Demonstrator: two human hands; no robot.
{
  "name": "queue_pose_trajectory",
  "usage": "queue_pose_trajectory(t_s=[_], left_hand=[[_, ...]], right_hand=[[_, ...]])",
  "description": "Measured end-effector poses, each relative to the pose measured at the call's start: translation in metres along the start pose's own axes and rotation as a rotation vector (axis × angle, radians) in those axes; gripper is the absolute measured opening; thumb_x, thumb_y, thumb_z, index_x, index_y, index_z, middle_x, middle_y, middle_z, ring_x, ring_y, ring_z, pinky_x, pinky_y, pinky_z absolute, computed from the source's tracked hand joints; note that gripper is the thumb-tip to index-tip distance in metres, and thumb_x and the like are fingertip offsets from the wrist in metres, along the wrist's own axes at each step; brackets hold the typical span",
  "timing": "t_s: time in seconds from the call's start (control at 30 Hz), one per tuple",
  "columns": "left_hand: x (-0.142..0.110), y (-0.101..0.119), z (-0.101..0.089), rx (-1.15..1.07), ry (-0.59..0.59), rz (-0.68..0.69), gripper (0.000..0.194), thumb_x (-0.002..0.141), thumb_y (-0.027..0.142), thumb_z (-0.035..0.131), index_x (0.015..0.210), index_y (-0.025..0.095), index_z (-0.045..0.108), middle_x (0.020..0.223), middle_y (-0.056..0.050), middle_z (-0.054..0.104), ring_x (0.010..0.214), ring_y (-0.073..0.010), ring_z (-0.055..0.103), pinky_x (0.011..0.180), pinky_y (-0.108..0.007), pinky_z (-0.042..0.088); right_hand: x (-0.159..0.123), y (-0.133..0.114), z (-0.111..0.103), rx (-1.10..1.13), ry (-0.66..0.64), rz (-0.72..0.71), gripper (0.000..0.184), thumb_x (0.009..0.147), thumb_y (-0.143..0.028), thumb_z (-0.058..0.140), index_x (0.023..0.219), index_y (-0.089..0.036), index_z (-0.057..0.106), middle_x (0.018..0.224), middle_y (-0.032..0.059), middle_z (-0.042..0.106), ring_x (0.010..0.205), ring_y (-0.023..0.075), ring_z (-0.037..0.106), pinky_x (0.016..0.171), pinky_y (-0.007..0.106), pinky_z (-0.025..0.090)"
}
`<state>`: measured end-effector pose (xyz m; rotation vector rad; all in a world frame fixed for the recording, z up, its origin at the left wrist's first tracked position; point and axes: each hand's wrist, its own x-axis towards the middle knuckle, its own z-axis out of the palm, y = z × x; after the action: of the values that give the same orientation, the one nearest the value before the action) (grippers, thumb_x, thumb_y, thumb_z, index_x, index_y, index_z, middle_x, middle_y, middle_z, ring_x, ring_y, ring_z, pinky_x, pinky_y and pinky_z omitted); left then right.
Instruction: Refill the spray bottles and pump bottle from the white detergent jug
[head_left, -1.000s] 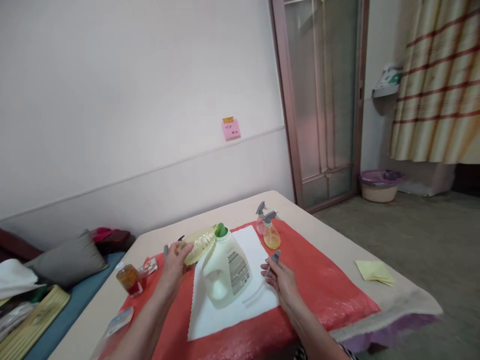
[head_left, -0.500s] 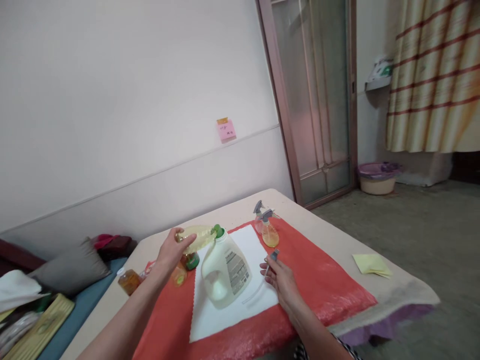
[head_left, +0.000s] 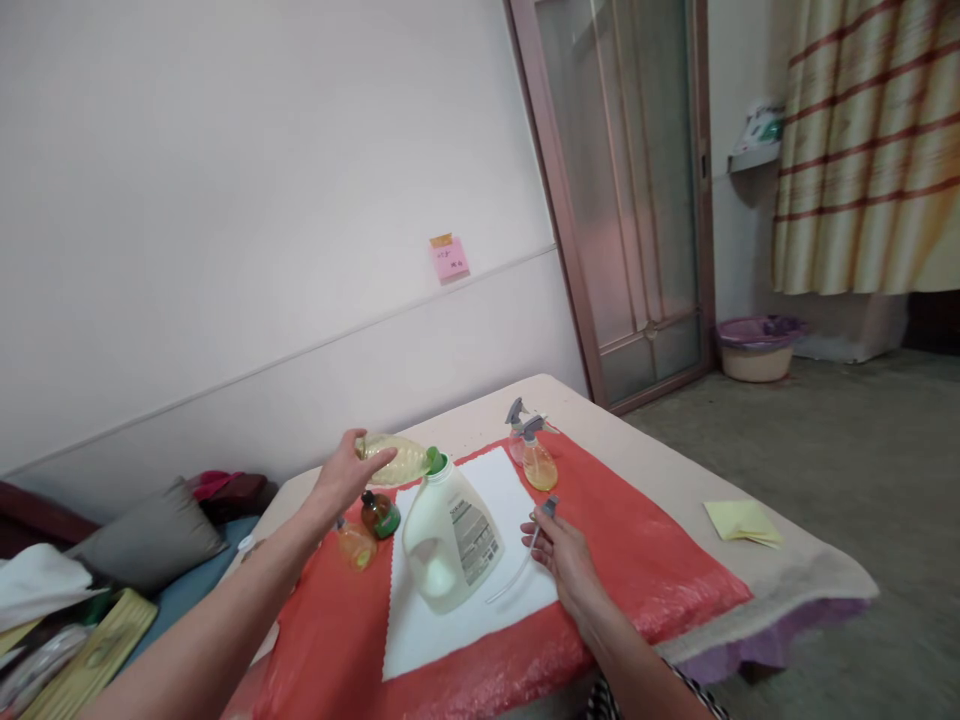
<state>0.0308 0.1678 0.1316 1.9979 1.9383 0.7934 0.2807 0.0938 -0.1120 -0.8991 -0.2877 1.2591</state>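
Pale yellow and transparent, a ridged plastic bottle [head_left: 396, 460] is now sloping down towards the mouth of a translucent whitish plastic jug [head_left: 442, 530] — its base end, lower a second ago, is riding higher than its neck. That lift is probably helping the bottle's contents run towards the neck, though the pictures are not showing whether anything is flowing. A green plastic piece [head_left: 435, 460] is sitting at the jug's mouth, and the bottle's neck is meeting it; whether the neck is reaching inside, I cannot tell.

The left hand [head_left: 354, 472] is closing round the bottle near its base, thumb on the near side. The right hand [head_left: 564, 552] is barely changing: its fingers are pinching a grey plastic spray head [head_left: 550, 507], with a thin clear tube [head_left: 510, 586] hanging down from it, to the right of the jug.

The jug itself is standing upright on a white scalloped-edged sheet [head_left: 424, 645], apparently unmoved. With the left forearm rising, a brown bottle with a green label [head_left: 380, 514] and a small clear bottle of orange liquid [head_left: 357, 547] are showing more plainly on the red plastic cover [head_left: 645, 560] — both just left of the jug
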Motion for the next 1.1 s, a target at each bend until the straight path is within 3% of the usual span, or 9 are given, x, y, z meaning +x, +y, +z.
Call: queue_pose_trajectory(t_s=[0.1,0.23,0.43,0.6,1.1], left_hand=[[0.001,0.011,-0.003,0.024,0.018,-0.014,0.084,0.07,0.066,0.067,0.133,0.018,0.041,0.103,-0.012,0.065,0.077,-0.0246,0.066,0.058,-0.031,0.051],[0.002,0.022,-0.007,0.042,-0.002,0.015,0.072,0.07,0.065,0.066,0.123,0.02,0.05,0.103,-0.011,0.066,0.074,-0.0224,0.065,0.058,-0.03,0.05],[0.004,0.034,-0.011,0.134,0.017,0.119,0.069,0.071,0.063,0.065,0.125,0.021,0.056,0.104,-0.01,0.069,0.089,-0.0255,0.066,0.075,-0.033,0.05],[0.005,0.038,-0.012,0.176,0.035,0.167,0.072,0.074,0.06,0.065,0.133,0.021,0.055,0.113,-0.012,0.068,0.102,-0.0275,0.064,0.088,-0.035,0.047],[0.01,0.044,-0.012,0.229,0.039,0.234,0.074,0.075,0.055,0.066,0.139,0.02,0.053,0.129,-0.013,0.065,0.116,-0.0315,0.06,0.097,-0.038,0.044]], right_hand=[[0.001,0.0,-0.001,0.002,-0.002,0.003,0.047,0.062,-0.054,0.083,0.085,-0.018,0.064,0.073,0.0049,0.073,0.063,0.0144,0.065,0.054,0.023,0.048],[0.001,-0.001,-0.001,0.006,0.0,0.008,0.047,0.062,-0.054,0.083,0.086,-0.018,0.064,0.074,0.0048,0.073,0.063,0.0142,0.065,0.054,0.023,0.048],[0.001,-0.003,-0.001,0.01,0.009,0.014,0.045,0.062,-0.052,0.083,0.084,-0.018,0.064,0.073,0.005,0.073,0.063,0.0148,0.065,0.053,0.023,0.048],[0.001,-0.003,-0.001,0.015,0.007,0.015,0.043,0.064,-0.051,0.082,0.085,-0.018,0.064,0.073,0.0044,0.073,0.063,0.0147,0.065,0.053,0.023,0.048],[-0.003,-0.005,-0.001,0.021,0.005,0.009,0.041,0.064,-0.05,0.083,0.083,-0.018,0.064,0.073,0.0048,0.072,0.063,0.0149,0.065,0.053,0.023,0.047]])
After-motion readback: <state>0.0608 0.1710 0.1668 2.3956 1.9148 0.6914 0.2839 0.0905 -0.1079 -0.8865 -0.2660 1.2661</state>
